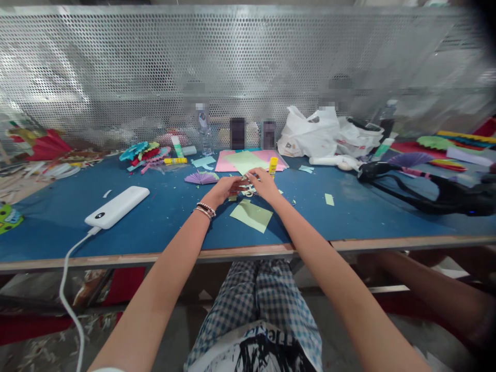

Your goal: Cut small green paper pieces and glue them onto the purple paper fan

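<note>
My left hand (228, 188) and my right hand (264, 184) meet over the blue table, fingertips together and closed. Between them shows a small piece of pale green paper (244, 178), mostly covered by the fingers. White-handled scissors (250, 193) seem to lie just beneath, partly hidden. Closer to me is a larger pale green sheet (252, 216), flat on the table. Beside my right hand stands a yellow glue stick (273, 166). A purple folded paper fan (201, 177) lies to the left of my left hand.
Pink and green paper sheets (244, 161) are stacked behind my hands. A white power bank (117, 207) with a cable lies left. White plastic bags (310, 133), a water bottle (203, 129) and black strapped gear (434, 188) stand around. A perforated metal panel (248, 62) closes the back.
</note>
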Available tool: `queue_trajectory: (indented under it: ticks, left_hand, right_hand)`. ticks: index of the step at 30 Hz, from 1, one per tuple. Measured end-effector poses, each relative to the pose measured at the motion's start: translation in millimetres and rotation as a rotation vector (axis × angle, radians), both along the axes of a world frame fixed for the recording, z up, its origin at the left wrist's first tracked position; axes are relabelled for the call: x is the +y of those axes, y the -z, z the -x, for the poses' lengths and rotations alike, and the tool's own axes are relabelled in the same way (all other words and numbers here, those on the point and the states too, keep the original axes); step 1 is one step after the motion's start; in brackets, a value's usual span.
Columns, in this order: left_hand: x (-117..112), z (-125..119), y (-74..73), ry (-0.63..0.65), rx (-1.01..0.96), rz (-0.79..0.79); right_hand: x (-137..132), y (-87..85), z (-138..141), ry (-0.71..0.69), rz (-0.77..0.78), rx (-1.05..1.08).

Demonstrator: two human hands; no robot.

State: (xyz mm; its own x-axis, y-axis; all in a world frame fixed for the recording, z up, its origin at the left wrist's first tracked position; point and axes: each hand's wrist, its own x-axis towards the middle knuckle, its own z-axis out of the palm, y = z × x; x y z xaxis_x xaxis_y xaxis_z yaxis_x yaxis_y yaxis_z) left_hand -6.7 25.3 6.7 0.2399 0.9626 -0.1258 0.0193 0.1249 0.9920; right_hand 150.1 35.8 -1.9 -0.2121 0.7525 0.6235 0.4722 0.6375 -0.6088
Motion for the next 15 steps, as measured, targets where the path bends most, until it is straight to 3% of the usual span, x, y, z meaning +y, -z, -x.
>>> queue_trajectory:
  ticks: [4, 15]
  left_hand:
    - [0.8, 1.2, 0.3, -0.019, -0.015, -0.004]
    - [1.3, 1.4, 1.0, -0.010, -0.027, 0.002]
  right_hand:
    - [2.1, 3.2, -0.9, -0.053, 0.010, 0.013]
    - [-6.0, -4.5, -2.3, -0.036, -0.081, -0.061]
